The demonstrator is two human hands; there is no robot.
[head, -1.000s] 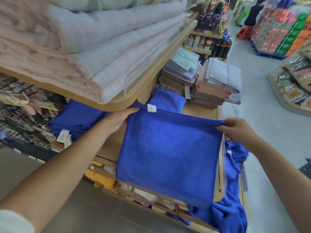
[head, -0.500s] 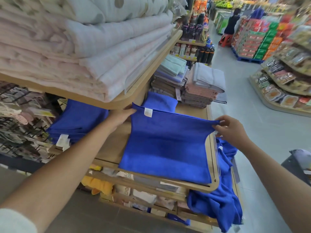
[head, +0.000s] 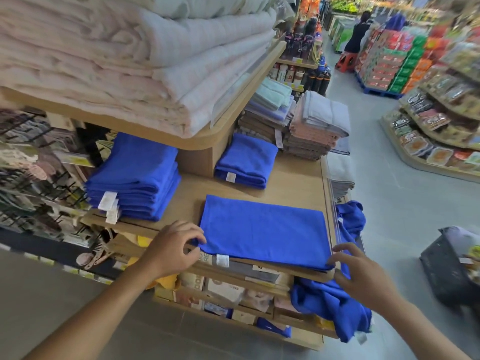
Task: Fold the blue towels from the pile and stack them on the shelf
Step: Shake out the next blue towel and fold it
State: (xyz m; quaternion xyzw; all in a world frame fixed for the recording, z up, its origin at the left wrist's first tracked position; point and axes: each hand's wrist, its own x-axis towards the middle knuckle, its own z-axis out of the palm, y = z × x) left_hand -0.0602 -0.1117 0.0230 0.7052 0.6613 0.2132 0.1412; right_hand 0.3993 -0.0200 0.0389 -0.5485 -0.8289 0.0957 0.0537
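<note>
Squaring a folded blue towel (head: 262,229) flat on the wooden shelf (head: 293,183), by the look of the head view, near edge lined up along the shelf's front lip. Left hand (head: 174,245) at the near-left corner, fingers curled over the cloth and thumb just below; pinch closed or not, cannot tell. Right hand (head: 363,271) at the near-right corner, fingers spread and relaxed, tips only touching the towel's edge, thumb down by the lip. Probably set one to a corner so as to keep the layers matched and draw the fold smooth before halving it again (a guess, not a thing seen).

Further back on the same shelf, a tall blue stack (head: 135,178) at the left, tags facing outward, and a smaller blue bundle (head: 246,162) beside the wooden upright, just in front of the pink and grey towels (head: 314,128). Likely the destination for this one, hence the folding down to a matching width first.

Loose blue pile (head: 330,302) draped off the shelf's right corner and hanging past the lower racks, right beside the right hand for the next pick. Pale blankets (head: 130,61) heaped on the upper shelf, overhanging the left stack. Dark basket (head: 452,268) on the floor at far right, well apart from the work.
</note>
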